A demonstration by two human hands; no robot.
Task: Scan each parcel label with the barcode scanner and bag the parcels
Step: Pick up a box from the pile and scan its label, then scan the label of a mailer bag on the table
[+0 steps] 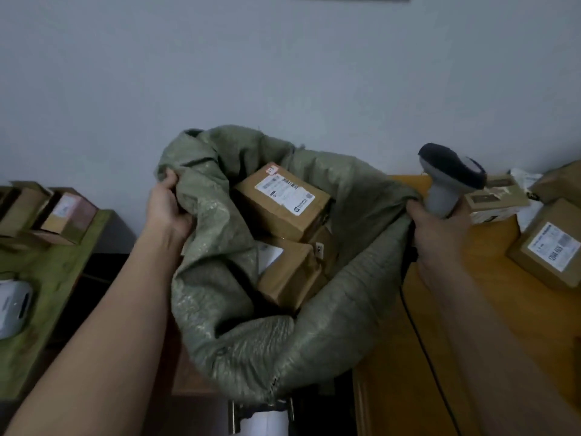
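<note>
The green sack (239,309) hides all but two parcels (279,202) inside. The left hand (166,209) grips its rim; the right hand (437,228) holds the barcode scanner (449,174) and the rim's other side. More labelled boxes (547,247) sit on the tabletop (408,357), cut off.

Two bare forearms were in view, entering from bottom corners. No sleeve edge showed on either arm up to frame edge. Left hand (166,209) was bare: no glove, no ring or watch visible on back of hand or wrist. Right hand (437,228) was bare too, wrist unadorned. Veins and tendons stood out faintly along left forearm. Fingernails too blurred to tell.
</note>
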